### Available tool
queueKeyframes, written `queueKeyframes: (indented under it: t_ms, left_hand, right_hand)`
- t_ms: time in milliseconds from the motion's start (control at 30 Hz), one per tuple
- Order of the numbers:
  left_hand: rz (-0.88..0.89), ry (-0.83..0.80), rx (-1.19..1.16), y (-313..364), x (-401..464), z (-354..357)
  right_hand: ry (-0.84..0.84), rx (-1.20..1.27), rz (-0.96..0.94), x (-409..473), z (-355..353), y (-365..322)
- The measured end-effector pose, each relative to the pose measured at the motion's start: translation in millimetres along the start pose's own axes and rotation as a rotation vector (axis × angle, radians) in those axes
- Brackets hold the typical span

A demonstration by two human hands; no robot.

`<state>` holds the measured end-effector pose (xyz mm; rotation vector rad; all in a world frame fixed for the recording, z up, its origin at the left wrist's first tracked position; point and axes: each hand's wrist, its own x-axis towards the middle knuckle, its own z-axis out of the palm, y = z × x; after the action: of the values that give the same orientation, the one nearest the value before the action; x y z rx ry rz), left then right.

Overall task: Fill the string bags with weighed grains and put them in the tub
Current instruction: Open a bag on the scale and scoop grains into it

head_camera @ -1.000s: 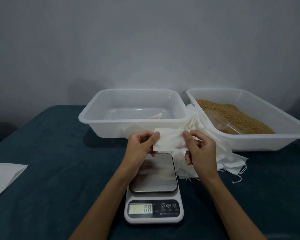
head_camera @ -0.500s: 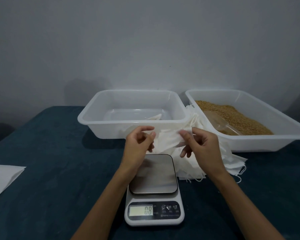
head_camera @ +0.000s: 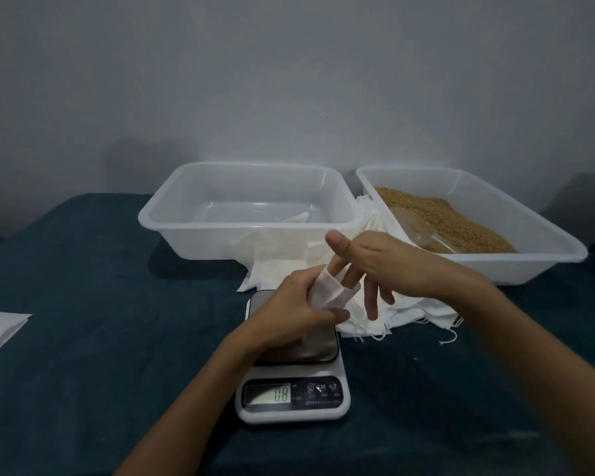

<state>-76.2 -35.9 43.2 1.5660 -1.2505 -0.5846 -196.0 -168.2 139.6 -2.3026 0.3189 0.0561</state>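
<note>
While my left hand [head_camera: 301, 305] grips the small white fabric string bag [head_camera: 327, 293] above the white digital scale [head_camera: 292, 396] | right hand [head_camera: 389, 262] fingers straight, two inside the bag mouth | clear plastic tub [head_camera: 186, 231] behind | brown grains [head_camera: 454, 218] far right.

From my feed, a plain pale grey wall [head_camera: 289, 70] fills the upper half of the view, bare and evenly lit, with soft shadows low down where it meets the surface [head_camera: 83, 338]. I see that surface covered in a dark teal cloth with a slight nap. The light is dim and cool, dark at the far corners.
</note>
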Motion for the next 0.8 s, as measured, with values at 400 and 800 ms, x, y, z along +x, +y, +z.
queueKeyframes:
  t_ms: [400, 800]
  left_hand:
    - [-0.013, 0.015, -0.258, 3.0, -6.6, -12.1]
    - [0.03, 0.134, -0.4, -7.1, 0.3, -24.4]
  right_hand:
    - [0.227, -0.009, -0.055, 13.3, -36.0, -2.7]
    - [0.438, -0.502, 0.613, 41.3, -120.4, 174.7]
